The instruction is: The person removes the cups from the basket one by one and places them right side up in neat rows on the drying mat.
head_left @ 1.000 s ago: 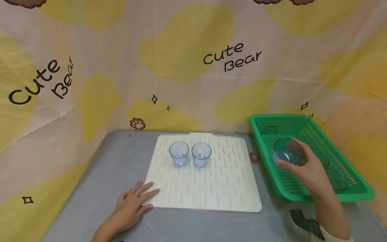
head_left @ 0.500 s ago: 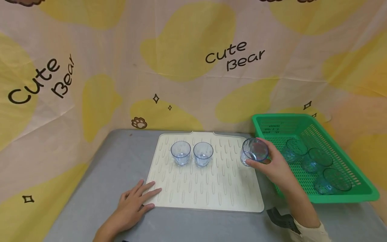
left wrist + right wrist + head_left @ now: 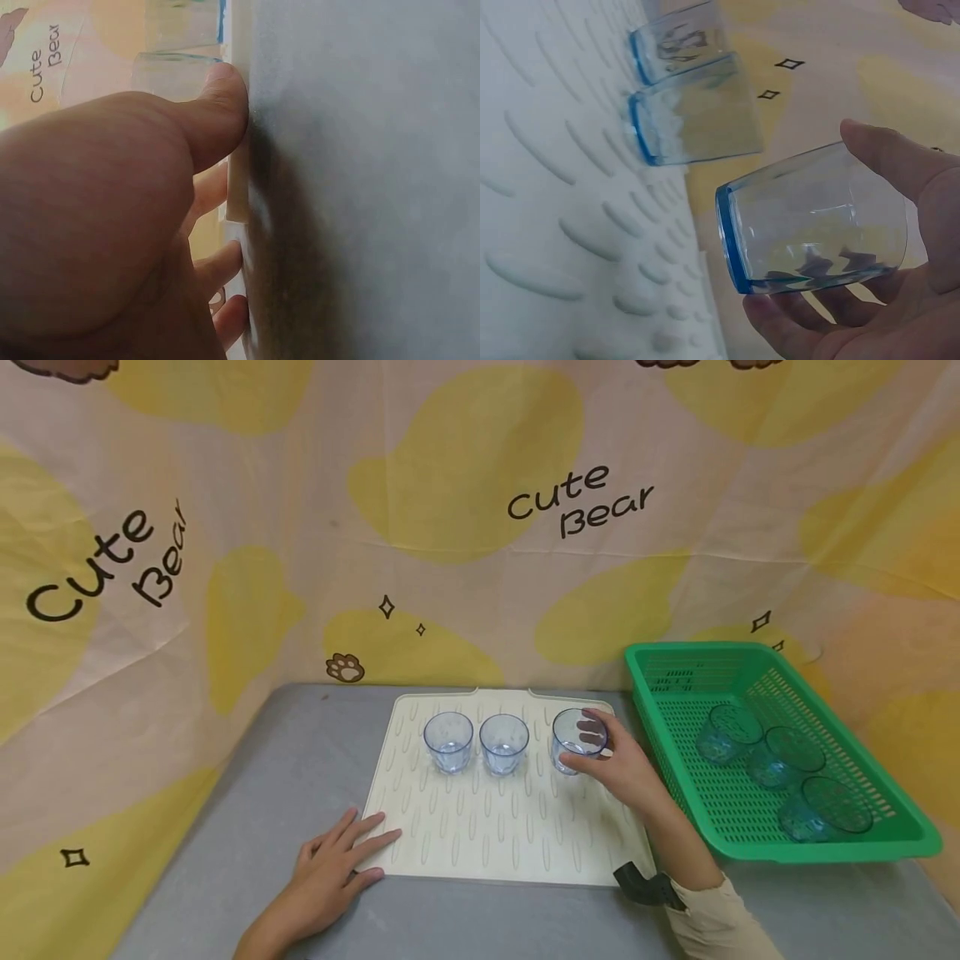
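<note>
My right hand (image 3: 621, 766) grips a clear bluish drinking glass (image 3: 576, 742) by its side, thumb in front and fingers behind. In the right wrist view, the held glass (image 3: 810, 225) is raised a little off the white ridged mat (image 3: 547, 225), its thick blue base towards the mat. Two matching glasses, one at the left (image 3: 448, 743) and one beside it (image 3: 503, 745), stand upright side by side on the mat (image 3: 480, 835). My left hand (image 3: 324, 877) rests with spread fingers at the mat's front left corner; the left wrist view shows its thumb (image 3: 221, 105) at the mat's edge.
A green plastic basket (image 3: 671, 793) stands right of the mat, with three more glasses inside: one at the back (image 3: 727, 735), one in the middle (image 3: 783, 758) and one nearest (image 3: 823, 810). A patterned cloth (image 3: 450, 485) hangs behind the grey table (image 3: 300, 760).
My right hand has lifted the glass out of the green basket and carried it left over the mat, towards the two standing glasses. The left hand stays in place.
</note>
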The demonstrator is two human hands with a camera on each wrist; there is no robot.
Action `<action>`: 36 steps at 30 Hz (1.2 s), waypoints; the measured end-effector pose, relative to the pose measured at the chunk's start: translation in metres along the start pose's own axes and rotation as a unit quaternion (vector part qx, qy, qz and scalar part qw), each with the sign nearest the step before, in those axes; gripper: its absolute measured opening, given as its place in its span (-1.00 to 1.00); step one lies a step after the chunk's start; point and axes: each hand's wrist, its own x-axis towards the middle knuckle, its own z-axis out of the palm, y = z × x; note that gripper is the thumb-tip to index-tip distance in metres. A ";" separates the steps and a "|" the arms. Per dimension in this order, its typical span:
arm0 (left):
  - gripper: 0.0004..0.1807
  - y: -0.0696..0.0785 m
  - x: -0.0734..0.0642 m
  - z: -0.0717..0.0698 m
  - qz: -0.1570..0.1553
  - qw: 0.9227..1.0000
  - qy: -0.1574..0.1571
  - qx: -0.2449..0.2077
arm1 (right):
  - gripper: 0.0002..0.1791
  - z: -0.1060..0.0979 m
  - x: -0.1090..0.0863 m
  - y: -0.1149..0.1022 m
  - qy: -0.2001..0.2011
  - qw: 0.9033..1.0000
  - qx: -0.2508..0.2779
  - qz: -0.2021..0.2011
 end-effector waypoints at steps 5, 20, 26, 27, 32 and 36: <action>-0.43 0.000 0.000 0.002 -0.008 1.000 -0.006 -0.002 | -0.06 0.017 0.014 0.013 -0.003 0.999 0.026 0.019; -0.42 -0.001 -0.001 0.004 -0.007 1.000 0.004 -0.002 | -0.10 0.027 0.025 0.029 -0.007 0.999 0.035 -0.010; -0.42 -0.002 0.002 0.005 -0.006 1.000 -0.002 -0.008 | -0.06 0.027 0.026 0.032 -0.012 0.998 0.055 -0.025; -0.42 -0.002 0.002 0.005 -0.004 1.000 0.001 -0.008 | -0.04 0.026 0.026 0.032 -0.015 0.998 0.060 -0.031; -0.42 -0.001 0.003 0.005 0.008 1.000 0.018 -0.002 | 0.11 0.022 0.021 0.030 -0.014 0.996 0.068 -0.049; -0.41 -0.001 0.003 0.006 0.005 1.000 0.012 -0.003 | 0.12 0.016 0.007 0.022 -0.002 0.998 0.026 -0.052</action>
